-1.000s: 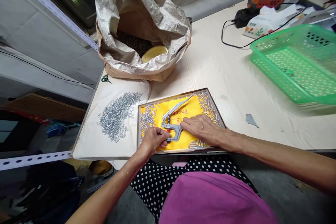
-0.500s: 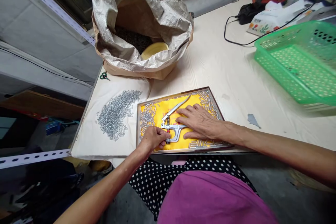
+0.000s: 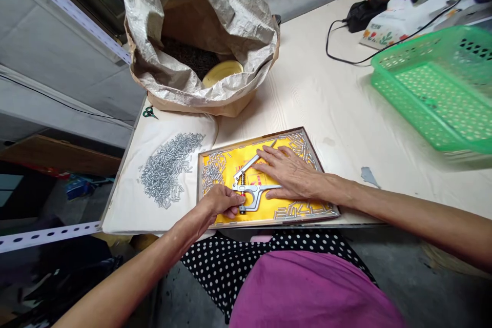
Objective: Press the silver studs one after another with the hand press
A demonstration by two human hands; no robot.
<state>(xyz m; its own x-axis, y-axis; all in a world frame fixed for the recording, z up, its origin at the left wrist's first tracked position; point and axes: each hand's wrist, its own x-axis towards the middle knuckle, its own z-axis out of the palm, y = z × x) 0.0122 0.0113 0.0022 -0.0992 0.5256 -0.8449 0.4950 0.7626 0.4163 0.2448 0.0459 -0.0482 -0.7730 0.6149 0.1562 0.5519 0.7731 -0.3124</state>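
Far left on the table (image 3: 315, 87), the scissors (image 3: 149, 113) lie by the edge, with a loose heap of metal bits (image 3: 163, 171) below them. Behind stands the sack (image 3: 207, 105), its mouth wide open, a yellow dish (image 3: 223, 73) inside on dark contents.

Next comes the left hand (image 3: 222, 201), reaching over the near left side of the tray (image 3: 199, 179). Its thumb and forefinger are pinched together at the front end of the pliers (image 3: 251, 189), the other fingers curled beneath — whether the tips grip the tool itself or some small piece cannot be told.

The pliers rest in the middle of the tray, over its yellow lining (image 3: 229, 165), handles apart and pointing right. More metal bits lie along the tray's sides and corners.

The right hand (image 3: 294, 174) lies palm down over the handle ends — fingers open and spread, their tips by the upper handle, the thumb below the lower one, not clenched around them.

Farther right are a grey scrap (image 3: 369, 176), a charger (image 3: 364, 15) with its black cable, the tissue box (image 3: 392, 23), and the green basket (image 3: 426, 130).
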